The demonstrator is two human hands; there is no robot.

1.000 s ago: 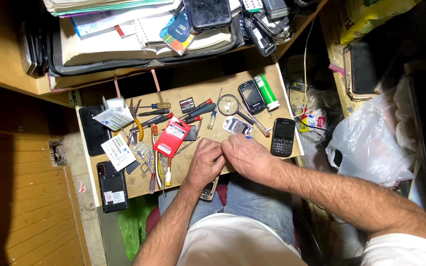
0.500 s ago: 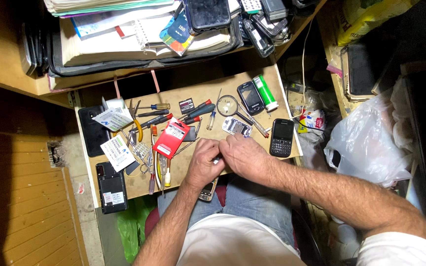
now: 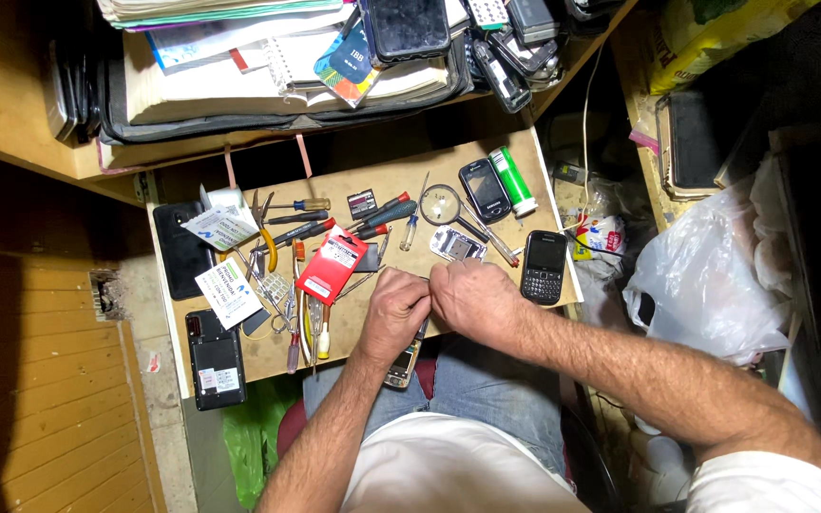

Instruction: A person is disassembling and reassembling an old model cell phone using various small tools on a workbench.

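My left hand [image 3: 393, 309] and my right hand [image 3: 472, 297] meet knuckle to knuckle at the front edge of a small wooden work board [image 3: 353, 337]. Both have their fingers curled around a small item pinched between them; the fingers hide it and I cannot tell what it is. Under my left wrist a small phone [image 3: 401, 367] lies on my lap, on blue jeans. Just beyond my hands are a red card package [image 3: 332, 265], an opened phone body [image 3: 456, 245] and a black keypad phone [image 3: 544, 267].
The board holds several screwdrivers [image 3: 380, 215], pliers, a magnifying glass [image 3: 442, 203], a black phone [image 3: 484, 190], a green cylinder [image 3: 512, 180] and paper cards [image 3: 227, 294]. Two dark phones [image 3: 216, 359] lie at its left edge. A cluttered shelf is above; a white plastic bag [image 3: 715, 275] sits on the right.
My hands have stayed together at the board's front edge, with only small finger shifts. Nothing else has moved.
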